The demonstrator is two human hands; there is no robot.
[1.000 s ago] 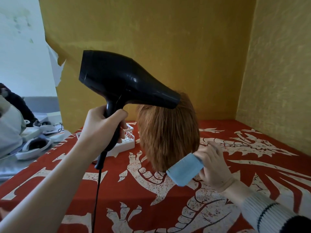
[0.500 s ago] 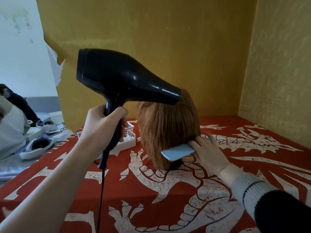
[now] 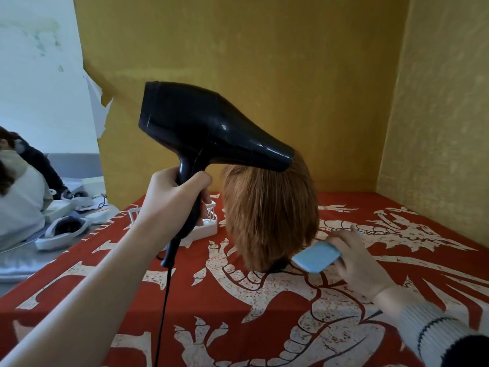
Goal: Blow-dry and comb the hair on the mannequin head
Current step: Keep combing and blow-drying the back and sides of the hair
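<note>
left hand [image 3: 174, 205] gripping hair dryer [image 3: 209, 128] over wig [image 3: 270, 215]; right hand [image 3: 354, 258] gripping blue comb [image 3: 316, 256] at wig's lower edge.

From my feed I've got a glossy black hair dryer [image 3: 211, 133] over ginger-orange hair [image 3: 270, 215], and a pale blue comb [image 3: 316, 256]. The worktop [image 3: 264, 319] wears a red cloth with white dragon print. Mustard-yellow walls [image 3: 264, 62], a small white rack [image 3: 209, 223], and a cream cuff [image 3: 423, 327] with one dark stripe.
</note>
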